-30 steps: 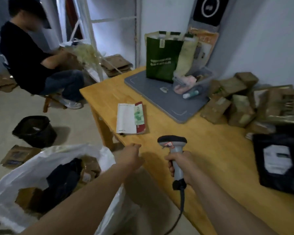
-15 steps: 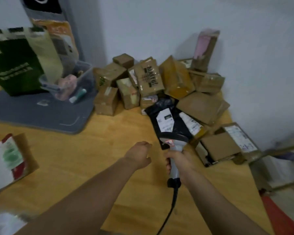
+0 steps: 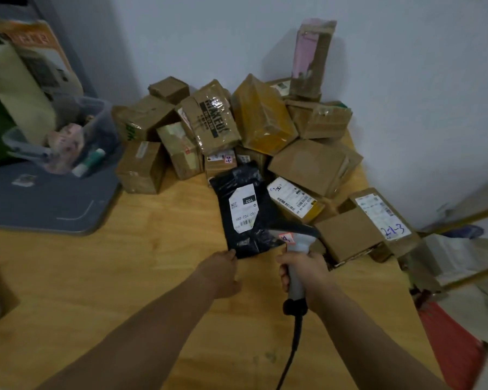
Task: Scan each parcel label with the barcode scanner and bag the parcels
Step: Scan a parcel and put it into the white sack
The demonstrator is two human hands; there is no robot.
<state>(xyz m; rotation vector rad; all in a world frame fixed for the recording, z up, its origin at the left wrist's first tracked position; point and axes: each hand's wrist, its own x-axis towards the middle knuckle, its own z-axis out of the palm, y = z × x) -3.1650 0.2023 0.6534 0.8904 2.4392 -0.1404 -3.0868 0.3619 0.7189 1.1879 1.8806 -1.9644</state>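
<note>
A black plastic parcel (image 3: 245, 209) with a white label lies flat on the wooden table (image 3: 124, 277), in front of a heap of brown cardboard parcels (image 3: 262, 119). My left hand (image 3: 220, 270) reaches its near left corner, fingertips touching the edge; the fingers are curled under and hidden. My right hand (image 3: 304, 273) grips the grey handle of the barcode scanner (image 3: 296, 237). The scanner's dark head hovers over the parcel's near right corner. To the right lie a labelled yellow parcel (image 3: 293, 199) and a box (image 3: 378, 218) marked in blue pen.
A grey mat (image 3: 48, 201) covers the table's left side, holding a clear plastic bin (image 3: 76, 142) of small items. The scanner cable (image 3: 293, 342) hangs toward me. The table's right edge drops off by a red object (image 3: 454, 342). A wall stands behind the parcels.
My view swung right, from the white sack on the floor to the parcel heap. Both hands moved forward; my left hand has reached the black parcel's corner and the scanner is above it.
</note>
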